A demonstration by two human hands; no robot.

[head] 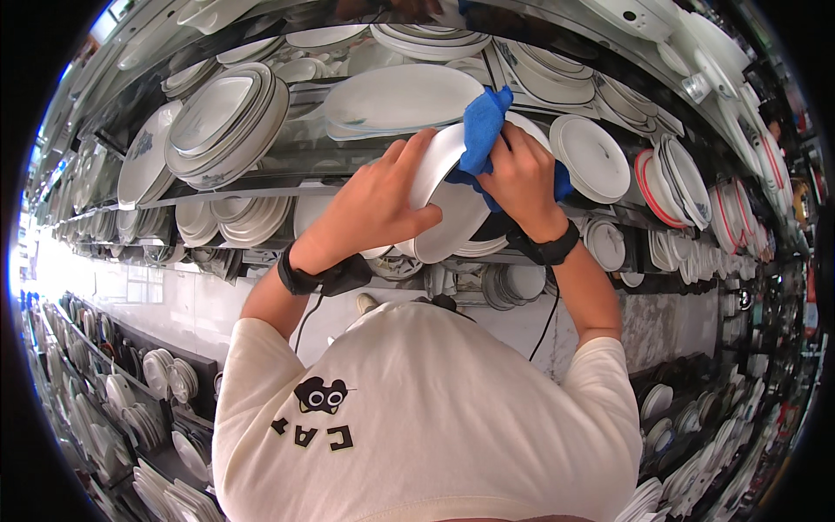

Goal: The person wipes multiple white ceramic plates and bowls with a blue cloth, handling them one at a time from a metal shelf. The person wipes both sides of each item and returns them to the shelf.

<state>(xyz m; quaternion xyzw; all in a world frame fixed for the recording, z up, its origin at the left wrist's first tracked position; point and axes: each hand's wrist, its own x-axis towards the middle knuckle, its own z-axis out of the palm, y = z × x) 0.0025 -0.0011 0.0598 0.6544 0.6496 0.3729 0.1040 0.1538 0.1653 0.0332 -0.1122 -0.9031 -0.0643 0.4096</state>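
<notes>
My left hand (375,196) grips a white ceramic plate (438,158) by its near side, the thumb apart from the fingers. The plate is tilted on edge in front of the shelf. In my right hand (526,177) is a blue cloth (483,127), bunched over the plate's right part and touching its rim. Some of the cloth hangs below the fingers. Just beyond my hands a large oval platter (404,98) lies on the shelf, on top of another dish. My fingertips behind the plate are partly hidden.
A stack of oval dishes (228,127) stands to the left, white round plates (590,158) and red-rimmed plates (657,189) to the right. The dark shelf edge (274,186) runs below the platter. Glass cups (440,280) sit lower down. Cables hang from both wrist straps. More crockery shelves flank me behind.
</notes>
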